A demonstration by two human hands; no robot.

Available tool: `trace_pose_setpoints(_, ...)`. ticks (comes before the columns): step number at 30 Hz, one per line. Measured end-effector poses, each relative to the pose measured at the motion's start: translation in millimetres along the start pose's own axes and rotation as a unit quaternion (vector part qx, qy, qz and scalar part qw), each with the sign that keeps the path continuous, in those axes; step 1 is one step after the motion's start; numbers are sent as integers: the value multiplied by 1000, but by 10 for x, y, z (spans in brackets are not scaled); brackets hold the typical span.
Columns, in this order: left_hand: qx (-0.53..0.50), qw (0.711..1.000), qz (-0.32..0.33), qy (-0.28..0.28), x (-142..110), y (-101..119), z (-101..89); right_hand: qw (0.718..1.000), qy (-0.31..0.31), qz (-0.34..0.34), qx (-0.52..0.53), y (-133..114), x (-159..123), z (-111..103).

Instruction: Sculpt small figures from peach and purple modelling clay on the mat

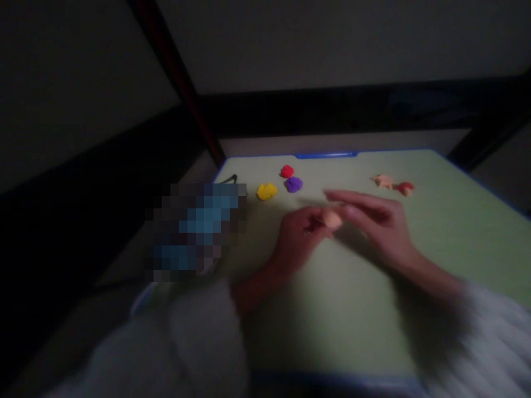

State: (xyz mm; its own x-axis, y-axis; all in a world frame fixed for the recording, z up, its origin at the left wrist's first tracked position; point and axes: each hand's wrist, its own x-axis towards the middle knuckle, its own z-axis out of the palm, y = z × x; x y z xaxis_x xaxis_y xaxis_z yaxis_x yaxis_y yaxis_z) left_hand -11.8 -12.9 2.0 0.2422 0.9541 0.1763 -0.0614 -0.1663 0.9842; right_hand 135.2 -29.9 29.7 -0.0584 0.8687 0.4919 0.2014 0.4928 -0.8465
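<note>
Two bare hands meet over a pale green table (332, 326). Left hand (299, 235) has its fingertips clamped on a small peach-coloured piece (332, 219), held above the table's middle. Right hand (384, 224) reaches in from the right, its thumb and fingers apart around the piece's right side; blur hides whether they touch it. The piece looks rounded, so I cannot tell a long axis or which way it points. Far left of the hands lie a yellow lump (266, 192), a purple lump (294, 184) and a red lump (287, 171). Far right, a peach figure (384, 181) sits just beside a red-and-peach piece (405, 188). At left, a pixelated patch (207, 221) leaves any lettering unreadable.
</note>
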Motion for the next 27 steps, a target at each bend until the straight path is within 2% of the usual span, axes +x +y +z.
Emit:
trace_pose_setpoints(7,26,999,17,-22,-3,-52,-15,999,-10,47,17,-23,-12,31)
trace_pose_setpoints(10,19,1000,7,-14,-3,-25,-11,996,-7,50,68,30,8,19)
trace_pose_setpoints(13,17,1000,-5,-5,0,6,-6,994,3,23,108,91,24,-4)
trace_pose_setpoints(19,30,999,3,-19,6,7,-14,996,-9,-71,60,63,29,-32)
trace_pose_setpoints(27,11,999,11,-32,-1,-9,-38,996,-44,-80,-16,29,3,-50)
